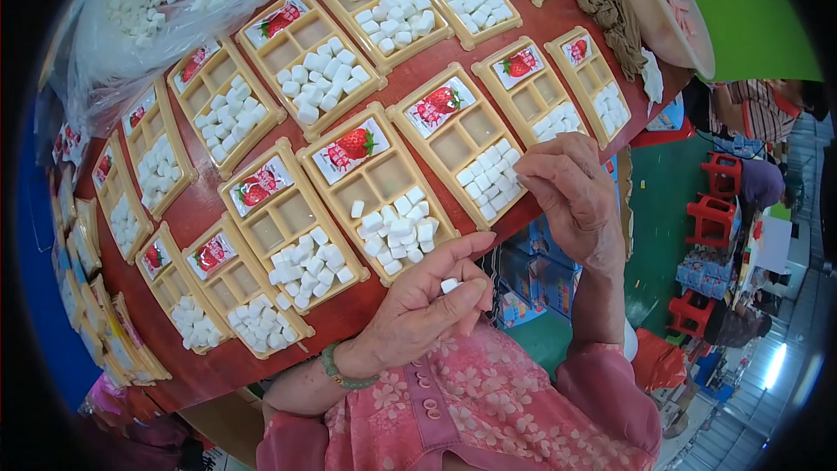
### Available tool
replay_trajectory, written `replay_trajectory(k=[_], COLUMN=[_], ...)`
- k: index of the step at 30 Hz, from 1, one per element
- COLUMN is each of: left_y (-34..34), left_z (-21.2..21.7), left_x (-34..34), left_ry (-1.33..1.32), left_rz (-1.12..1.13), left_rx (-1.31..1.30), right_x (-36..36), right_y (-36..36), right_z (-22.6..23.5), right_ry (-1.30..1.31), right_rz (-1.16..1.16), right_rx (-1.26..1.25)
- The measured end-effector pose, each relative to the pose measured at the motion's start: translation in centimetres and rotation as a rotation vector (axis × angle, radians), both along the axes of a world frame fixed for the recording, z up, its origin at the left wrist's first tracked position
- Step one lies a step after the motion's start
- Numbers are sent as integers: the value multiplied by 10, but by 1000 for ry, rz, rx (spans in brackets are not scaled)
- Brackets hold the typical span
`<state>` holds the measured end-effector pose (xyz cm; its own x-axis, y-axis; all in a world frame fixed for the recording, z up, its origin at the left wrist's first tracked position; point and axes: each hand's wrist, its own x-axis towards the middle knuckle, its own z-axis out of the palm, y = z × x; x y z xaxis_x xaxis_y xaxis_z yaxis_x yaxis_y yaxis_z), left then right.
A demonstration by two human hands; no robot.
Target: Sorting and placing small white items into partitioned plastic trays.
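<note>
Most of the tan compartment trays (381, 187) on the red-brown table (196, 366) already carry a heap of white cubes in their near end — the middle cells look bare. The left hand (418, 301) pinches one white cube (450, 284) between thumb and fingers, just off the table edge. The right hand (571, 196), fingers pressed together, touches the tray (466, 144) whose long axis runs away from the person.

Thirteen tan plastic compartment trays (381, 179) with strawberry-picture sachets (350, 148) lie face-up on the red desk (209, 205), more stacked at its left edge; two hands, one white candy cube (449, 284) held; four red plastic stools (711, 218)
</note>
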<state>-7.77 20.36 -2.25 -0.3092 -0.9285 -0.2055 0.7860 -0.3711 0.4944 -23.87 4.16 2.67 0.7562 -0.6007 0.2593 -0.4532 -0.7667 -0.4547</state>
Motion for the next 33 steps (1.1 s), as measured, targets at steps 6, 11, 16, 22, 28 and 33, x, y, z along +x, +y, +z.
replay_trajectory(k=[6, 11, 16, 22, 28, 33], left_y=[2, 5, 13, 19, 24, 24], left_z=[1, 3, 6, 5, 0, 5], left_x=[-2, -7, -12, -15, -21, -29], left_ry=[24, 6, -7, 48, 133, 154], left_rz=[18, 18, 12, 10, -13, -34], left_rx=[16, 18, 36, 96, 135, 187], right_x=[-3, -4, -11, -25, -34, -35], right_y=[9, 16, 17, 26, 48, 69], right_z=[4, 1, 0, 1, 6, 4], right_ry=[-39, -59, -89, -216, -276, -249], right_rz=[-56, -71, -67, -197, -248, -36], right_rx=[44, 73, -18, 122, 301, 188])
